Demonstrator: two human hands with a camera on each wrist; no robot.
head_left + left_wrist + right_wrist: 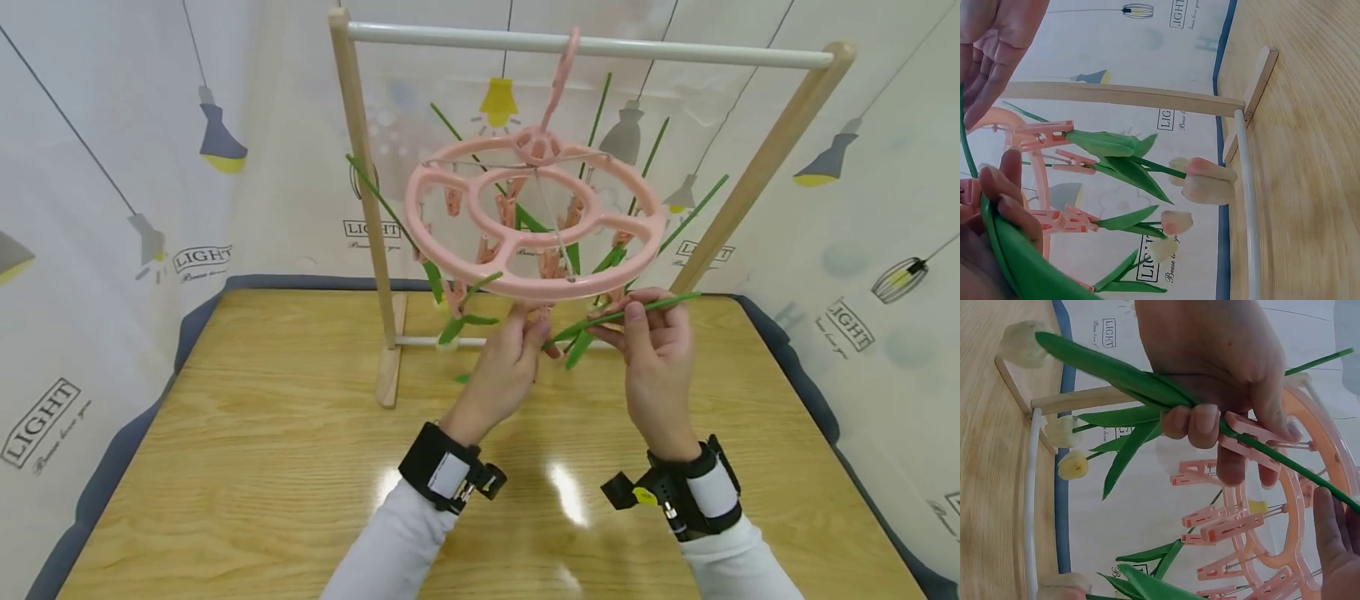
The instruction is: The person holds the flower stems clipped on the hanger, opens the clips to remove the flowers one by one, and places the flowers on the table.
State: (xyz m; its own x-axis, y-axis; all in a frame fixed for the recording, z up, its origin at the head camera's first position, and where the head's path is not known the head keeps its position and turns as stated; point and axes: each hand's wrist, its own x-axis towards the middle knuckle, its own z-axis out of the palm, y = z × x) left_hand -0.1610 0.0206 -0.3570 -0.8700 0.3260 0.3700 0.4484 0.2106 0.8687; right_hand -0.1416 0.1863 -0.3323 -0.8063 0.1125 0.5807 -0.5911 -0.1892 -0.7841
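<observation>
A pink clothespin (1250, 429) hangs from the round pink drying hanger (534, 289), and my left hand (501, 367) pinches it. Green leaves and a stem of an artificial tulip (1116, 372) lie against those left fingers, the stem crossing the clothespin. Whether the stem sits inside the clip's jaws I cannot tell. Farther along, my right hand (660, 358) holds the thin green stem (675, 301) between thumb and fingers. A pale bloom (1022, 344) shows behind the leaf tip. Other tulips (1210, 181) hang bloom-down from clothespins around the ring.
The hanger hooks over a white rod (465, 35) between wooden posts (360, 167). A lower white bar (1246, 200) joins the feet behind the hands. Beneath is a wood-grain table (262, 467). Lamp-patterned cloth (285, 167) surrounds it on the back and sides.
</observation>
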